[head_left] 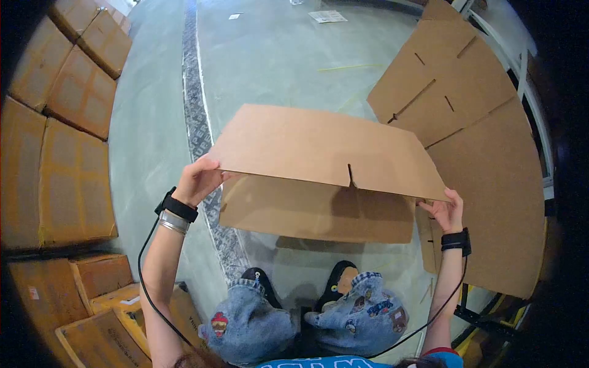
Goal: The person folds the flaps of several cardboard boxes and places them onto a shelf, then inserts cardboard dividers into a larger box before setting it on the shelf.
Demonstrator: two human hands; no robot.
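Observation:
A folded sheet of brown cardboard (294, 138) is held up in front of my knees, its upper panel tilted and its lower panel hanging beneath. One short slot cuts into the front edge of the upper panel, right of the middle. My left hand (201, 180) pinches the left front corner, thumb on top and fingers underneath. At the right front corner, my right hand (446, 211) grips the sheet in the same way. Both wrists wear black straps with cables.
Large slotted cardboard sheets (485, 172) lean at the right against a metal frame. Taped cartons (76, 178) are stacked along the left, with more cartons (104, 337) low at the left. A paper sheet (328, 16) lies on the floor (270, 67) far ahead.

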